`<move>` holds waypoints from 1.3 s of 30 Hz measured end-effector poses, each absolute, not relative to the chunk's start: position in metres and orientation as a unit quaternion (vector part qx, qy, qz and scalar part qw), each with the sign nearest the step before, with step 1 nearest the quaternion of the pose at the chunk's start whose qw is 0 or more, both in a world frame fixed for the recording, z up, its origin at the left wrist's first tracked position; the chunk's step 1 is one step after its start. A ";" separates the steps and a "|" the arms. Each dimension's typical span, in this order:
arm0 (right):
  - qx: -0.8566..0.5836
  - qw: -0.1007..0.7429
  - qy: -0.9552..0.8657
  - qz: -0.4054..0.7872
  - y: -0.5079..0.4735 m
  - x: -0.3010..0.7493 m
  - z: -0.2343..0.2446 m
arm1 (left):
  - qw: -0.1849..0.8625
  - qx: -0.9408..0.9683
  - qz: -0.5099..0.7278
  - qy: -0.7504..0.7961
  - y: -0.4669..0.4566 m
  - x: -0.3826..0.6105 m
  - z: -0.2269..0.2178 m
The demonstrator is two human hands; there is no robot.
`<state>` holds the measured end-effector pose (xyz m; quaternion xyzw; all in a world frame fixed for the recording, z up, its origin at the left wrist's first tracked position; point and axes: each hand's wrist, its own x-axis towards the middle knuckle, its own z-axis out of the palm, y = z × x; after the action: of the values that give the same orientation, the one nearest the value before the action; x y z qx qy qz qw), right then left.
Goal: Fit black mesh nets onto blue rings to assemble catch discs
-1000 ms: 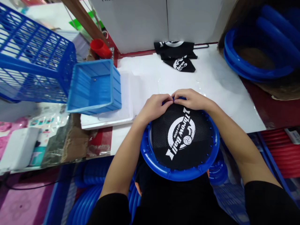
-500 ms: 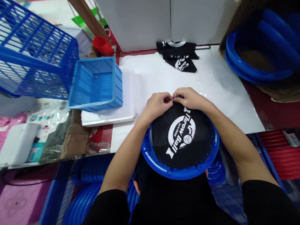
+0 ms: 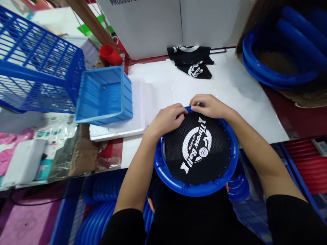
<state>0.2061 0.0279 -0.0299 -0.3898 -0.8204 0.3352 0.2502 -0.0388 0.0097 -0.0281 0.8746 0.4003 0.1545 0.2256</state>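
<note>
Left hand [image 3: 168, 117] and right hand [image 3: 211, 106] resting, narrowly curled, at far rim of blue ring [image 3: 198, 191]; cannot tell if pinching. Ring framing black net [image 3: 176, 144], sitting by near edge of white table [image 3: 237, 81].

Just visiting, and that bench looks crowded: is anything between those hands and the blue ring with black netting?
Nothing visible: the left hand and right hand touch the far side of the blue ring, beside the black netting. The light-blue bin stands apart, to the left.
</note>
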 end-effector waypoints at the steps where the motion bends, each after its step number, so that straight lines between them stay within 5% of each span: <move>1: -0.369 0.246 -0.827 0.345 0.027 0.210 -0.028 | 0.227 0.876 0.154 0.397 0.009 -0.039 -0.028; 16: -0.348 0.177 -0.881 0.267 0.025 0.218 -0.031 | 0.246 0.883 0.165 0.365 0.010 -0.043 -0.029; 21: -0.435 0.182 -0.855 0.215 0.029 0.235 -0.025 | 0.213 0.859 0.260 0.386 0.016 -0.054 -0.026; 34: -0.451 0.058 -0.804 0.384 0.023 0.282 0.007 | 0.162 0.887 0.168 0.398 0.011 -0.053 -0.030; 39: -0.416 0.202 -0.803 0.377 0.025 0.267 0.003 | 0.214 0.899 0.171 0.342 0.017 -0.047 -0.036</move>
<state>0.2668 0.0255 0.0029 -0.4158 -0.8026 0.3769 0.2023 -0.0469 0.0168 -0.0360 0.8991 0.3418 0.1710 0.2135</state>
